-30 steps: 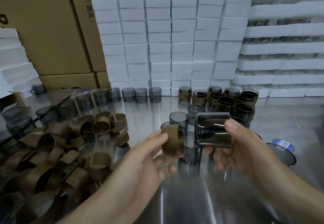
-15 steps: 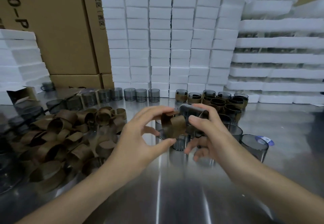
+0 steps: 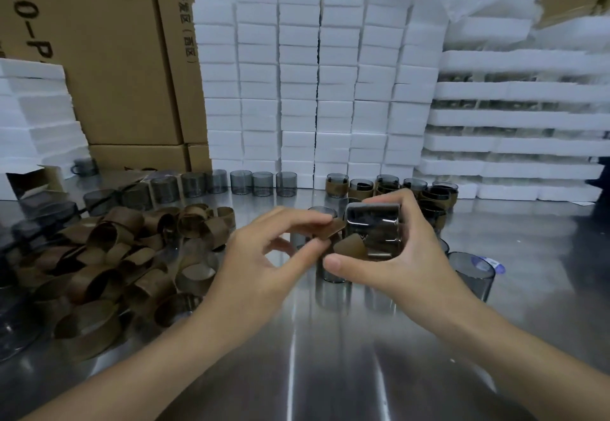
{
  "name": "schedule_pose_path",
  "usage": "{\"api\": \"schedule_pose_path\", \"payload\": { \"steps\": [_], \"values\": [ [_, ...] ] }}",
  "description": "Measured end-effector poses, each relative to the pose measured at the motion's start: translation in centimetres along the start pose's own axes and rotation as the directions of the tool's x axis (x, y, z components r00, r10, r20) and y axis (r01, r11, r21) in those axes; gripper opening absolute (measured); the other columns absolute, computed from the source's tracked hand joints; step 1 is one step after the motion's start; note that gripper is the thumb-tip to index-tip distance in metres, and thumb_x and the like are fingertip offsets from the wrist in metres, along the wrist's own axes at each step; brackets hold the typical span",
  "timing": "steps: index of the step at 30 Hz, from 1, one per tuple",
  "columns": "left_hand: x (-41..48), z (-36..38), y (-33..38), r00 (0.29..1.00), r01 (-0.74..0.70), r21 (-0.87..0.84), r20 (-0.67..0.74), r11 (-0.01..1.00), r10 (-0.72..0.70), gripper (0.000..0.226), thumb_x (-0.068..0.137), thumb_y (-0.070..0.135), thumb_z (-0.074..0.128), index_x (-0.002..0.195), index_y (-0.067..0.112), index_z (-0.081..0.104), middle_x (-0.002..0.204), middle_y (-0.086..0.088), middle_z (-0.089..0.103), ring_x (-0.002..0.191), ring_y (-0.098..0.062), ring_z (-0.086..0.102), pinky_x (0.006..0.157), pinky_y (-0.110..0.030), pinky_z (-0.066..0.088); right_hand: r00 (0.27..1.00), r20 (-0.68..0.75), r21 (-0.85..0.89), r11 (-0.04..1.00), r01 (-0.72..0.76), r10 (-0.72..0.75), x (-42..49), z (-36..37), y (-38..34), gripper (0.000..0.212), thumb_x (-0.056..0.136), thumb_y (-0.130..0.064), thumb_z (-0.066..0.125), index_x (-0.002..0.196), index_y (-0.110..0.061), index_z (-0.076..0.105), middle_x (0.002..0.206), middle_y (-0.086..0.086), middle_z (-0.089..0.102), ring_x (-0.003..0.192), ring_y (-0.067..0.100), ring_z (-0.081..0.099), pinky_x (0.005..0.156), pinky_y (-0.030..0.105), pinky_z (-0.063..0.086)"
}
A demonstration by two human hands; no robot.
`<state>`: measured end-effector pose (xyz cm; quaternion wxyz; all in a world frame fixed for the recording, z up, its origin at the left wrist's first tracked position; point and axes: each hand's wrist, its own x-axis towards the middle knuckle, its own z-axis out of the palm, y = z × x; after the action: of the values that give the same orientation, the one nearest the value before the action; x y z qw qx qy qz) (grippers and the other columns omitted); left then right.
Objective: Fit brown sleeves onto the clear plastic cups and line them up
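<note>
"Brown sleeves heaped at the left of the steel table. How many?"

"Dozens, too tangled to count. Behind them stands a row of bare smoky cups, about eight that I can make out; the leftmost ones blur."

"And in the middle?"

"One sleeve, pinched between thumb and forefinger of the left hand, its other fingers spread apart. The sleeve's edge meets the end of one cup, held on its side above the table. The right hand grips it, thumb beneath, fingers curled over the top."

"What could go wrong?"

"The sleeve looks squashed rather than round. Pushed on like that, I'd expect it to catch on the edge, crease, or sit crooked. And the cup is slick. If the grip slips, it falls onto the cups standing just below."

"Further right?"

"Sleeved cups clustered at the back, at least seven, some hidden by the hand. Then a lone bare cup nearer."
</note>
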<state>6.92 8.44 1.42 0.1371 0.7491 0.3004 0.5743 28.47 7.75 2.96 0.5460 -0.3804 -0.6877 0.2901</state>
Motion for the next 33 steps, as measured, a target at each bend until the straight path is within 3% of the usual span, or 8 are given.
{"api": "schedule_pose_path", "payload": {
  "steps": [4,9,16,19,22,27,30,33],
  "values": [
    [0.1,-0.1,0.2,0.993,-0.041,0.064,-0.110,0.997,0.048,0.022,0.096,0.015,0.079,0.115,0.025,0.082,0.103,0.016,0.082,0.097,-0.010,0.078,0.081,-0.025,0.061,0.999,0.026,0.088,0.996,0.031,-0.033,-0.5,0.4,-0.5,0.068,0.063,-0.044,0.102,0.113,-0.033,0.058,0.105,-0.010,0.080,0.097,0.012,0.080,0.078,0.022,0.062],
    [0.5,0.5,0.9,0.987,0.117,-0.220,-0.080,0.968,-0.137,0.024,0.097,-0.003,0.073,0.110,0.014,0.084,0.093,0.004,0.084,0.083,-0.007,0.079,0.071,-0.016,0.057,0.997,0.014,0.191,0.979,0.077,-0.082,-1.1,1.0,-1.3,0.067,0.067,-0.031,0.102,0.116,-0.019,0.057,0.108,0.000,0.080,0.100,0.019,0.081,0.079,0.025,0.064],
    [1.4,0.1,2.0,0.985,0.139,-0.240,-0.070,0.961,-0.160,0.030,0.096,0.001,0.074,0.101,0.029,0.085,0.088,0.006,0.084,0.077,-0.006,0.078,0.067,-0.017,0.058,0.994,0.041,0.203,0.975,0.093,-0.103,-0.4,0.7,-1.7,0.050,0.070,-0.038,0.098,0.103,-0.023,0.063,0.094,0.000,0.081,0.086,0.016,0.080,0.071,0.022,0.060],
    [1.6,0.7,2.4,0.981,0.170,-0.247,-0.054,0.954,-0.188,0.033,0.097,0.002,0.073,0.099,0.032,0.086,0.090,0.005,0.084,0.083,-0.009,0.080,0.072,-0.019,0.061,0.992,0.057,0.190,0.976,0.103,-0.116,-0.2,0.7,-1.3,0.049,0.072,-0.038,0.097,0.101,-0.019,0.063,0.090,-0.001,0.079,0.082,0.012,0.079,0.069,0.021,0.059],
    [1.5,0.5,2.5,0.974,0.221,-0.280,0.014,0.934,-0.227,0.027,0.105,0.008,0.064,0.116,0.023,0.083,0.104,0.004,0.084,0.098,-0.012,0.081,0.082,-0.019,0.060,0.990,0.068,0.086,0.989,0.119,-0.125,-0.2,0.1,-1.0,0.054,0.073,-0.048,0.096,0.109,-0.028,0.062,0.096,-0.006,0.077,0.086,0.014,0.078,0.071,0.026,0.061],
    [0.2,0.6,3.1,0.941,0.334,-0.394,0.198,0.856,-0.275,0.041,0.107,0.031,0.053,0.143,0.013,0.065,0.125,0.006,0.080,0.122,-0.011,0.073,0.097,-0.017,0.054,0.983,0.177,-0.119,0.991,0.068,-0.046,-0.1,-0.3,-0.2,0.069,0.078,-0.066,0.084,0.130,-0.037,0.048,0.094,-0.006,0.075,0.083,0.022,0.075,0.081,0.061,0.061],
    [-0.1,0.7,3.4,0.941,0.325,-0.400,0.227,0.857,-0.251,0.048,0.102,0.027,0.064,0.147,0.010,0.062,0.131,0.003,0.078,0.127,-0.013,0.070,0.101,-0.019,0.054,0.971,0.230,-0.185,0.977,0.102,-0.058,-0.3,-0.5,-0.2,0.066,0.083,-0.071,0.074,0.132,-0.039,0.044,0.098,-0.008,0.077,0.087,0.019,0.076,0.082,0.057,0.060],
    [-0.2,0.5,3.3,0.947,0.292,-0.378,0.244,0.878,-0.210,0.049,0.096,0.019,0.071,0.144,0.015,0.066,0.132,0.002,0.077,0.127,-0.016,0.071,0.102,-0.026,0.057,0.959,0.277,-0.295,0.944,0.150,-0.065,-0.4,-0.9,-0.6,0.063,0.085,-0.078,0.063,0.131,-0.043,0.038,0.097,-0.018,0.076,0.085,0.012,0.074,0.074,0.040,0.058]
  ]
}}
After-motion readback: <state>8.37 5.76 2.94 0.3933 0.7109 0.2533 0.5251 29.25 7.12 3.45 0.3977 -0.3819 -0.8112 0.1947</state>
